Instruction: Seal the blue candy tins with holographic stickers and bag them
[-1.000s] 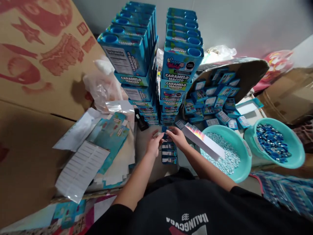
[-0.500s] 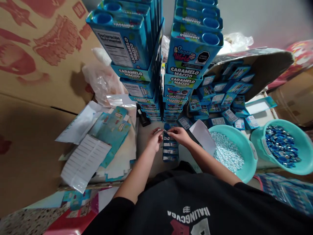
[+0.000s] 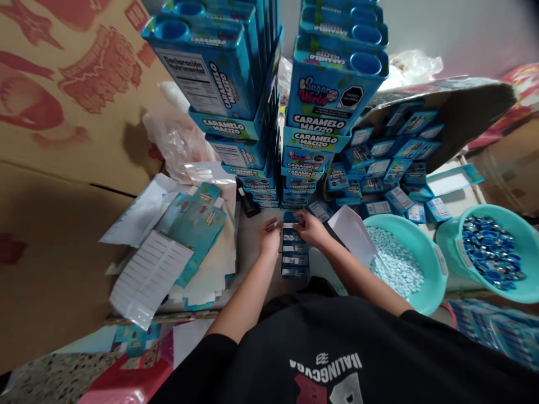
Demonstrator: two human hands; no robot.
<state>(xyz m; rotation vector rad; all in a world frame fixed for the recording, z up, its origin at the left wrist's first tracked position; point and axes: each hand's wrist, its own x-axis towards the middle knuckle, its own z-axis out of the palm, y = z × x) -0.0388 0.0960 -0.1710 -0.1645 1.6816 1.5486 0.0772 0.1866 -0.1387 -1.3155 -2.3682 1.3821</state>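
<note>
My left hand [image 3: 269,235] and my right hand [image 3: 309,227] meet at the far end of a short row of small blue candy boxes [image 3: 293,258] lying on the surface in front of me. Both hands pinch a narrow white strip [image 3: 287,225] across the topmost box, left fingers on its left end, right fingers on its right end. A white sheet of paper [image 3: 351,231] sticks up beside my right wrist, leaning over the nearer bowl.
Two tall stacks of blue "Caramelo Macizo" boxes [image 3: 314,106] rise just beyond. More small boxes fill a tilted carton [image 3: 438,106] at right. A teal bowl [image 3: 433,286] holds pale candies, another [image 3: 517,292] blue pieces. Flat box blanks and label sheets [image 3: 177,247] lie left, by a large cardboard box [image 3: 63,112].
The view has tipped closer to the stacks. My hands stayed on the row of small boxes, shifting slightly toward its far end; the white sheet by my right wrist dropped lower.
</note>
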